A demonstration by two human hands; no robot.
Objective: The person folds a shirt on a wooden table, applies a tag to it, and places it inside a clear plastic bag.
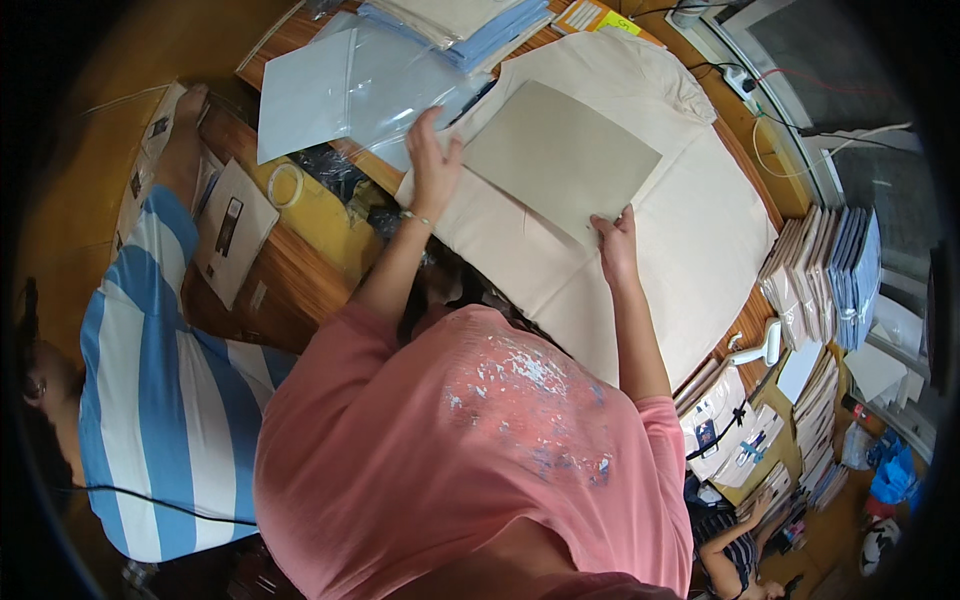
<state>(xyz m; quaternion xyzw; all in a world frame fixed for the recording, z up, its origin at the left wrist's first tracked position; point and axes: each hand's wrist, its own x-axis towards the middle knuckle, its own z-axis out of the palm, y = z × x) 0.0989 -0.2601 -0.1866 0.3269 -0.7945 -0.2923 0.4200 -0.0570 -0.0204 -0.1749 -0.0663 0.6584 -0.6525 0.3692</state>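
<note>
My big cream cloth is spread out in front of me, and the grey board is over its far left part, with cloth showing past most sides of it. My right hand pinches the board at the corner nearest me, with the thumb on top. My left hand is up at the cloth's left edge, close to the board's left corner, with the fingers spread. I can't tell if it touches the board. I can't tell either if the board lies flat on the cloth or is tipped up a bit.

To do this well, I think I should keep my pinch soft, so the corner does not bend. I should hold the board low, so it does not drag the cloth into lumps. The cloth has puckers at its far right edge, and some soft creases, so smoothing it with an open palm would help. A second hand on the left corner would stop the board from turning.

The clear plastic sits just left of the cloth, so my left sleeve and wrist should keep off it. It looks slippery and could slide.
</note>
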